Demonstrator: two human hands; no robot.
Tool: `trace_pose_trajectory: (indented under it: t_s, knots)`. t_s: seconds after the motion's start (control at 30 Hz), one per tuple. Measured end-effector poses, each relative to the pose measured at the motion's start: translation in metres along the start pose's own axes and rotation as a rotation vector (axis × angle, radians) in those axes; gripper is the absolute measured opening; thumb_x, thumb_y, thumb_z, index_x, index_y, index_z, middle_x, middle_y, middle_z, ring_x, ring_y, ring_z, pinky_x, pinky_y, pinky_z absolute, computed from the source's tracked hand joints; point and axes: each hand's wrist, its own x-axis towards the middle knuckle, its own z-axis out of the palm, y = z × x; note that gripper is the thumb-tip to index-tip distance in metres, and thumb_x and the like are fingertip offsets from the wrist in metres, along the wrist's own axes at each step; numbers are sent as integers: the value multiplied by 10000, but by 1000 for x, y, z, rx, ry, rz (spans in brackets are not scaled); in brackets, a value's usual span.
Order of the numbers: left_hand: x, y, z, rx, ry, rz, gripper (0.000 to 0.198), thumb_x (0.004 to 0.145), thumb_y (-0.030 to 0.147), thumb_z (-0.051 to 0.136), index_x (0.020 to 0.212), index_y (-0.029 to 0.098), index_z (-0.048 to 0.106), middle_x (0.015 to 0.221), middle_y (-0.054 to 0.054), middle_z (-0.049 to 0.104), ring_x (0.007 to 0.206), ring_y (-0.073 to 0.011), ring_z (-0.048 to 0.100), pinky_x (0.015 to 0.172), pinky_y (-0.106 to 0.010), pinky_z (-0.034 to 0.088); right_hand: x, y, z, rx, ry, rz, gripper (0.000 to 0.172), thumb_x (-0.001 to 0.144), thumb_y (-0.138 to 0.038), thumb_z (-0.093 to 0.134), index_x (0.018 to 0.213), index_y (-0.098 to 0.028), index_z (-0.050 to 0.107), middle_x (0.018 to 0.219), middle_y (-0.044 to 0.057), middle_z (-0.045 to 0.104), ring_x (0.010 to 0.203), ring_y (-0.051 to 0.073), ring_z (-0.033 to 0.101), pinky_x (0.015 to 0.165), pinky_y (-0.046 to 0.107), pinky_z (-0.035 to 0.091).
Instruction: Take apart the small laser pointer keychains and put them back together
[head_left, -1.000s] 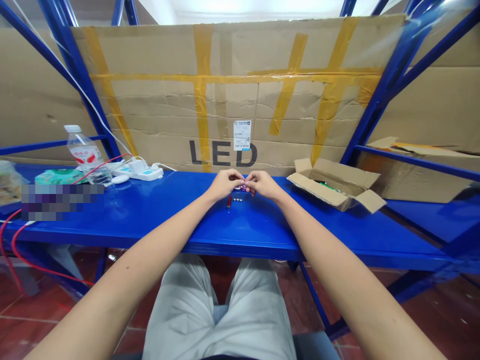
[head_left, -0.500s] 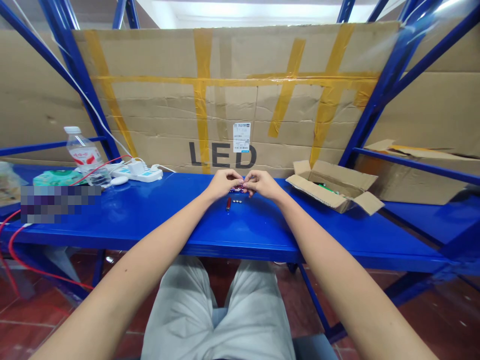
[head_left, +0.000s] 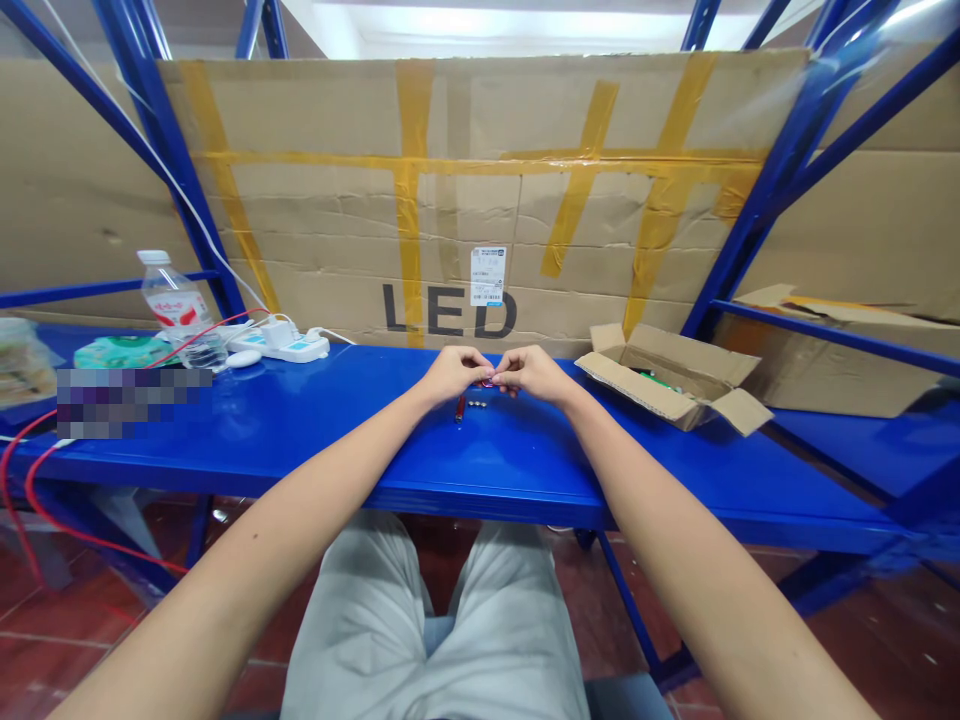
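Observation:
My left hand (head_left: 459, 372) and my right hand (head_left: 529, 373) meet above the table, fingertips pinched together and almost touching. Between and just under them shows a bit of a shiny purplish-red piece (head_left: 487, 383), mostly hidden by the fingers. What exactly each pinch holds is too small to make out. In front of the hands a slim red metallic tube (head_left: 460, 408) lies on the blue tabletop (head_left: 480, 460). Right beside it sit several small silver round pieces (head_left: 477, 404) in a short row, which look like button cells.
An open cardboard box (head_left: 667, 385) with small green items stands to the right. On the left are a plastic bottle (head_left: 180, 315), a white power strip (head_left: 296, 345), a green packet (head_left: 124, 352) and red cables (head_left: 45, 480). A large cardboard sheet (head_left: 337, 220) closes off the back.
Both hands stay pinched together in about the same place. Less of the shiny purplish-red piece shows under them now. The view has shifted slightly.

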Motion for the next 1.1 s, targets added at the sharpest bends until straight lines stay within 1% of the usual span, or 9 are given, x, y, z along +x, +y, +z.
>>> trace_pose_trajectory:
  t_s: [0.13,0.23,0.37,0.5,0.63,0.7,0.8,0.97,1.1]
  knots:
    - [1,-2,0,-10,22,5,118,702,201,760,732,115,684,655,-45,697,638,-141,633,647,-287,492,0,-2,1,-24,1,-13,136,690,-234,736,666,-136,645,529,2,625,458,101,545,456,223,434]
    - [1,-3,0,-17,28,13,128,699,205,764,730,115,678,658,-44,695,643,-142,632,652,-289,492,0,-2,2,-42,1,3,123,696,-208,729,654,-133,642,525,0,621,447,93,530,449,216,420]
    - [2,-2,-1,-43,-18,-1,129,715,207,755,728,110,672,662,-50,697,641,-138,635,655,-287,489,0,-2,6,-16,12,53,142,696,-180,740,641,-134,617,531,6,630,427,89,522,425,211,406]
    - [2,0,-2,-65,-1,15,109,720,187,749,729,115,667,658,-41,698,631,-127,631,647,-275,478,0,-4,8,8,44,66,184,697,-181,763,649,-140,590,542,7,640,408,78,507,399,201,386]
    - [2,1,-2,-47,-9,-8,127,708,193,767,720,112,669,649,-42,697,619,-124,627,620,-264,462,0,-4,11,-17,37,85,201,693,-169,773,648,-139,579,550,15,650,398,78,504,389,200,381]
    - [2,1,-2,-73,-8,-14,140,706,202,773,719,112,666,646,-45,698,616,-127,629,622,-268,467,1,-4,12,-21,78,77,216,683,-158,781,669,-145,566,559,15,660,396,84,517,392,204,395]
    - [4,0,-3,-123,29,-35,151,700,201,782,714,116,659,637,-41,691,602,-128,629,627,-279,482,2,-4,14,2,154,44,265,666,-164,804,712,-160,543,569,9,667,421,103,560,421,214,435]
    - [5,-2,-4,-115,120,-90,129,714,184,765,687,119,656,595,-27,665,566,-120,603,598,-276,473,4,-2,13,86,110,30,245,671,-187,805,739,-161,572,586,10,666,509,137,621,527,257,514]
    - [5,-2,-3,-174,127,-68,122,682,159,780,681,118,665,642,-29,683,624,-122,627,657,-282,494,5,0,11,93,123,24,234,656,-177,808,692,-161,578,555,2,650,493,139,612,525,265,510]
